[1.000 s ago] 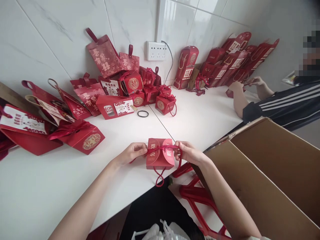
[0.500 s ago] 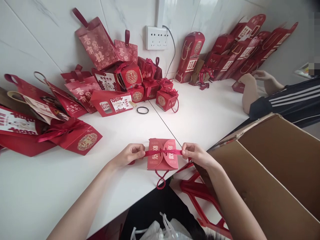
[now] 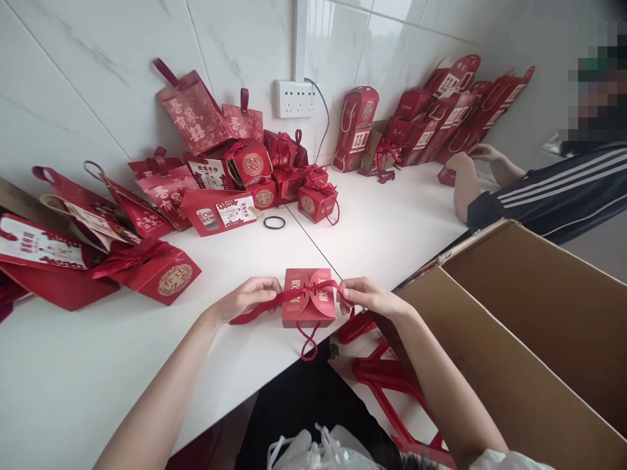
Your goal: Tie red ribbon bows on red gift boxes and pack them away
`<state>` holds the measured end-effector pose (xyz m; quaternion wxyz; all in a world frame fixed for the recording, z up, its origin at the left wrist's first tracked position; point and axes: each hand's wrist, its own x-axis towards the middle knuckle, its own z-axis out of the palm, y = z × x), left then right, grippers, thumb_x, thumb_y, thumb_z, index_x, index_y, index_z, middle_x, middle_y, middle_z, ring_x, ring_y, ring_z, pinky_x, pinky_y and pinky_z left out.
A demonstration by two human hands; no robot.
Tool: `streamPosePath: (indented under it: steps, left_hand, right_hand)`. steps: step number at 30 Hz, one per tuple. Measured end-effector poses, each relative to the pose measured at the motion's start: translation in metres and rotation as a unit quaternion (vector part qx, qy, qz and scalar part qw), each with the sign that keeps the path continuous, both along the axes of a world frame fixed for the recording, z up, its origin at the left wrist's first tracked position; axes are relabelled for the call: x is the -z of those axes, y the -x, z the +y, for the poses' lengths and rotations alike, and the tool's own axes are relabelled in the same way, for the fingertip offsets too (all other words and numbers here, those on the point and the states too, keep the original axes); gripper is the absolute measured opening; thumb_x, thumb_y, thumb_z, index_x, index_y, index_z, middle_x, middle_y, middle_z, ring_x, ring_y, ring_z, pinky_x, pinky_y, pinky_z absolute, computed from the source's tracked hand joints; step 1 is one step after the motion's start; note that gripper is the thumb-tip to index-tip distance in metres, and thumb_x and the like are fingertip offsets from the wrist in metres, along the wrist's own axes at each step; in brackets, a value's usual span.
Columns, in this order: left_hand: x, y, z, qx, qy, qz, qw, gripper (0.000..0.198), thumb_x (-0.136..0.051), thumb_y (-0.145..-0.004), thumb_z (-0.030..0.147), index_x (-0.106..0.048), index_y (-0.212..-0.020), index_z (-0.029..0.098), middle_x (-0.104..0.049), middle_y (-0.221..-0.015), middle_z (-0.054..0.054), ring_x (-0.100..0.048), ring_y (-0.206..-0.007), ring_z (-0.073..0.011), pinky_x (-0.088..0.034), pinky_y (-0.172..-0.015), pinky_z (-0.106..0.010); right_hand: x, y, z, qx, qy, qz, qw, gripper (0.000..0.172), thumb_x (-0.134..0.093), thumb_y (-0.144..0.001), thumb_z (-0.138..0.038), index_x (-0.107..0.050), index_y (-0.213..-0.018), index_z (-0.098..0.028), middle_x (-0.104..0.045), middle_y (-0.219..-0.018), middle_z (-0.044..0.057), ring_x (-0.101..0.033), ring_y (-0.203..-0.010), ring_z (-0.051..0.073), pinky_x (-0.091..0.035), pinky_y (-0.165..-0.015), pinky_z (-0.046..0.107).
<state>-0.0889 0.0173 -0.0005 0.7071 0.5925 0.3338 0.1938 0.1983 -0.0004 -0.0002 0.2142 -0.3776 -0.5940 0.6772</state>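
Just below centre frame, the small red box (image 3: 308, 301) sits near the front edge of the white table (image 3: 98, 365), with the left hand (image 3: 249, 297) and right hand (image 3: 365, 297) each pinching an end of the red ribbon (image 3: 264, 305) across its lid. Uneven pulling could slip the ribbon off or drag the box over that edge.

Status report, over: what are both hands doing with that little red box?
Left hand, right hand each pinching ribbon. Small red box sits at table edge. Open carton close by right arm.

White marble-tiled wall (image 3: 98, 85) with a socket (image 3: 294, 99) behind a white table (image 3: 392, 228).
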Motion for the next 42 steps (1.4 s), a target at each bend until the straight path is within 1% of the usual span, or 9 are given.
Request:
streamPosePath:
  steps: [6, 12, 18, 22, 25, 29, 34, 36, 42]
  left_hand:
    - [-0.029, -0.006, 0.001, 0.021, -0.079, 0.142, 0.986, 0.034, -0.054, -0.078, 0.047, -0.047, -0.064, 0.016, -0.048, -0.054, 0.003, -0.043, -0.051, -0.0095, -0.033, -0.052, -0.023]
    - [-0.038, -0.012, -0.004, -0.010, -0.089, 0.142, 0.986, 0.033, -0.053, -0.079, 0.046, -0.046, -0.065, 0.017, -0.046, -0.057, 0.003, -0.043, -0.053, -0.0091, -0.033, -0.052, -0.022]
    - [-0.048, -0.016, -0.012, -0.078, -0.068, 0.169, 0.980, 0.033, -0.057, -0.073, 0.046, -0.050, -0.067, 0.016, -0.043, -0.058, 0.004, -0.034, -0.048, -0.0060, -0.026, -0.044, -0.020]
    - [-0.050, -0.018, -0.016, -0.082, -0.078, 0.173, 0.978, 0.032, -0.057, -0.073, 0.046, -0.050, -0.068, 0.015, -0.043, -0.060, 0.004, -0.034, -0.049, -0.0059, -0.027, -0.044, -0.020]
    - [-0.052, -0.020, -0.017, -0.087, -0.096, 0.173, 0.976, 0.028, -0.056, -0.074, 0.043, -0.052, -0.074, 0.016, -0.044, -0.062, 0.003, -0.035, -0.050, -0.0066, -0.028, -0.045, -0.020]
    - [-0.054, -0.021, -0.017, -0.087, -0.159, 0.196, 0.964, 0.025, -0.053, -0.076, 0.041, -0.056, -0.077, 0.016, -0.049, -0.063, 0.002, -0.039, -0.052, -0.0081, -0.031, -0.047, -0.021]
    - [-0.059, -0.017, -0.020, -0.087, -0.258, 0.219, 0.937, 0.028, -0.056, -0.073, 0.036, -0.059, -0.093, 0.018, -0.061, -0.086, -0.004, -0.055, -0.074, -0.0168, -0.043, -0.066, -0.027]
    - [-0.063, -0.016, -0.024, -0.077, -0.281, 0.241, 0.926, 0.031, -0.056, -0.072, 0.032, -0.057, -0.100, 0.020, -0.061, -0.086, -0.002, -0.055, -0.073, -0.0171, -0.043, -0.067, -0.028]
    - [-0.075, -0.024, -0.031, -0.044, -0.336, 0.300, 0.892, 0.013, -0.047, -0.076, 0.020, -0.059, -0.081, 0.022, -0.060, -0.079, -0.002, -0.055, -0.071, -0.0179, -0.040, -0.066, -0.028]
  right_hand:
    - [-0.022, 0.008, 0.000, 0.040, -0.008, 0.036, 0.999, 0.031, -0.064, -0.076, -0.042, -0.054, -0.068, -0.014, -0.057, -0.058, -0.001, -0.047, -0.053, 0.008, -0.033, -0.052, 0.022]
    - [-0.038, 0.015, 0.001, 0.068, 0.011, 0.031, 0.997, 0.027, -0.064, -0.076, -0.041, -0.053, -0.072, -0.016, -0.061, -0.064, 0.001, -0.054, -0.058, 0.010, -0.040, -0.056, 0.024]
    - [-0.041, 0.012, 0.006, 0.016, -0.044, -0.142, 0.989, 0.027, -0.063, -0.075, -0.041, -0.061, -0.071, -0.014, -0.054, -0.046, -0.002, -0.045, -0.042, 0.008, -0.035, -0.046, 0.023]
    - [-0.046, 0.018, 0.005, 0.030, -0.084, -0.070, 0.994, 0.028, -0.061, -0.076, -0.042, -0.063, -0.069, -0.015, -0.061, -0.062, 0.001, -0.054, -0.058, 0.011, -0.043, -0.058, 0.025]
    - [-0.049, 0.030, 0.002, 0.066, -0.130, -0.006, 0.989, 0.026, -0.062, -0.076, -0.041, -0.066, -0.075, -0.016, -0.064, -0.086, 0.005, -0.057, -0.074, 0.014, -0.045, -0.069, 0.027]
    - [-0.044, 0.046, 0.000, 0.062, -0.164, 0.023, 0.984, 0.027, -0.060, -0.078, -0.042, -0.069, -0.080, -0.016, -0.062, -0.105, 0.008, -0.057, -0.091, 0.021, -0.046, -0.077, 0.032]
    - [-0.030, 0.060, -0.002, 0.131, -0.275, -0.068, 0.950, 0.026, -0.052, -0.082, -0.041, -0.067, -0.078, -0.019, -0.064, -0.080, 0.005, -0.055, -0.073, 0.017, -0.044, -0.068, 0.032]
    - [-0.026, 0.064, -0.003, 0.158, -0.304, -0.085, 0.936, 0.024, -0.052, -0.082, -0.038, -0.066, -0.075, -0.020, -0.063, -0.077, 0.004, -0.054, -0.072, 0.017, -0.043, -0.068, 0.032]
    - [-0.020, 0.065, -0.005, 0.144, -0.348, -0.076, 0.923, 0.019, -0.047, -0.084, -0.028, -0.065, -0.083, -0.022, -0.059, -0.084, 0.006, -0.054, -0.077, 0.019, -0.042, -0.070, 0.034]
